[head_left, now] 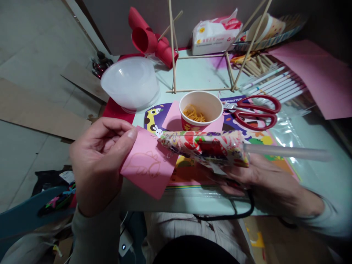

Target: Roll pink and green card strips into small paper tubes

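Observation:
Between thumb and fingers, my left hand [96, 161] pinches the left edge of a pink paper piece [150, 168] with an animal outline drawn on it. My right hand [255, 176] is wrapped round a hot glue gun [203, 146] covered in colourful patterned wrapping. A translucent glue stick [286, 151] juts from its back end, and a black cord [242, 214] hangs below. The gun's tip points left, close over the paper; whether it touches I cannot tell. Just behind the gun stands a paper cup [189, 96] with yellowish rubber bands [194, 114] inside.
Red-handled scissors [257, 112] lie right of the cup on a cartoon mat [176, 179]. At the back are a plastic bowl [132, 84], red paper tubes [145, 40], a stick frame [203, 90] and a tissue pack [211, 38]. Pens [280, 84] and pink paper [321, 77] lie right.

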The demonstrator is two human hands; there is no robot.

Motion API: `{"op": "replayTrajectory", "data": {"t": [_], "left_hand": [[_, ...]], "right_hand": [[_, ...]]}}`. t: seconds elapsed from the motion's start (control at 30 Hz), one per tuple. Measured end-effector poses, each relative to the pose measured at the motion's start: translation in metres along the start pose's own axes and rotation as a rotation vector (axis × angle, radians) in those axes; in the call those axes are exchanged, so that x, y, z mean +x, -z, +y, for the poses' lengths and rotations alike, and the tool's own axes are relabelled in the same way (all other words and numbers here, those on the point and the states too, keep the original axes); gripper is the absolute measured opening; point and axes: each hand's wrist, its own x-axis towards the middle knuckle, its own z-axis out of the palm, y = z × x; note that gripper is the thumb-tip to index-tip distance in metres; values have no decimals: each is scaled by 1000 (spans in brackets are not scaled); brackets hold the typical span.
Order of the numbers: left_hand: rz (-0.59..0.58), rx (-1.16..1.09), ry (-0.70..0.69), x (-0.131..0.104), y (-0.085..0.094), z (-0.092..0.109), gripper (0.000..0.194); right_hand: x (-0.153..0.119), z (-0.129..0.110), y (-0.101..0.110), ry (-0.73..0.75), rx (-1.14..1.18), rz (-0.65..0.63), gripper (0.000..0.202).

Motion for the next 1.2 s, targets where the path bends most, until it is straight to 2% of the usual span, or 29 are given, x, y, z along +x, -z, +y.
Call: {"op": "replayTrajectory", "data": {"t": [0.2,0.5,0.93,1.2], "left_hand": [[44,-5,-44,0,0,-2,6],[63,7,-63,3,3,-3,6],[82,22,-73,4,3,-1,7],[100,1,-126,8,5,-7,9]], "right_hand": [[-3,2,2,-50,-10,45,29],[-3,1,3,9,-22,31,28],[-8,1,3,-65,16,59,28],[-5,1,5,4,-38,16,21]]}}
